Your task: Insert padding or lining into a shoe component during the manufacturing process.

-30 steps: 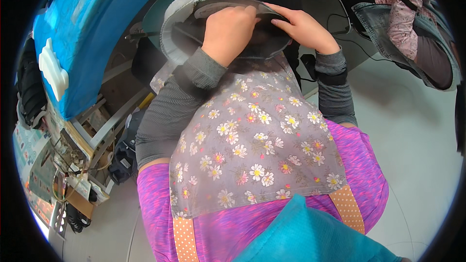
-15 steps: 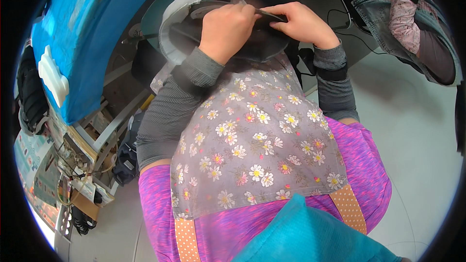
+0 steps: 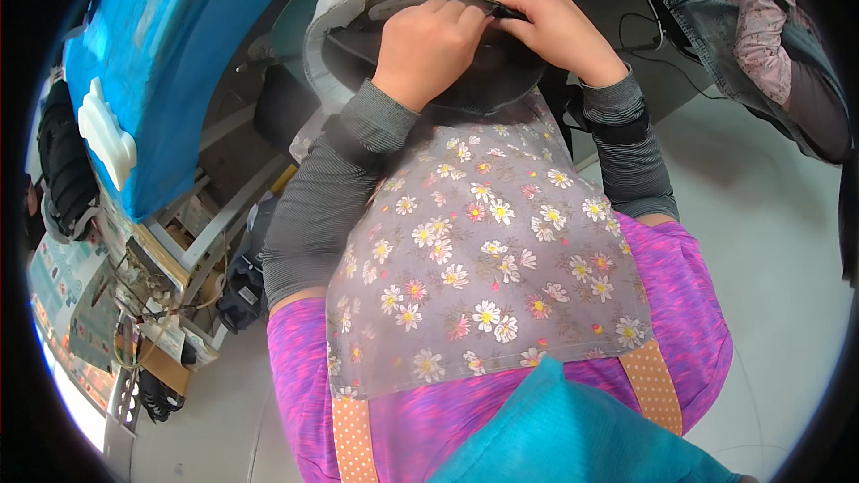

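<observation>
At the top middle of the head view, a dark, floppy piece of sheet material (image 3: 501, 80) lies over my lap. A thick white foam-like strip (image 3: 324, 54) curves along its left side; whether the two are joined I cannot tell. My left hand (image 3: 428, 52) is closed on the dark piece's upper edge, knuckles up. Close beside it, my right hand (image 3: 565, 36) pinches the same edge between thumb and fingers. The fingertips of both hands nearly meet. What lies under my left fingers is hidden.
A blue-covered surface (image 3: 183, 63) rises at the left, with a white moulded piece (image 3: 107, 134) at its side. Below it stand a metal frame and a cardboard box (image 3: 165, 367). Another person's pink patterned sleeve (image 3: 762, 54) shows at the upper right, near a black cable (image 3: 667, 67).
My hands have drawn closer together along the dark piece's edge. The whole view has shifted slightly, so most things sit a little further right.
</observation>
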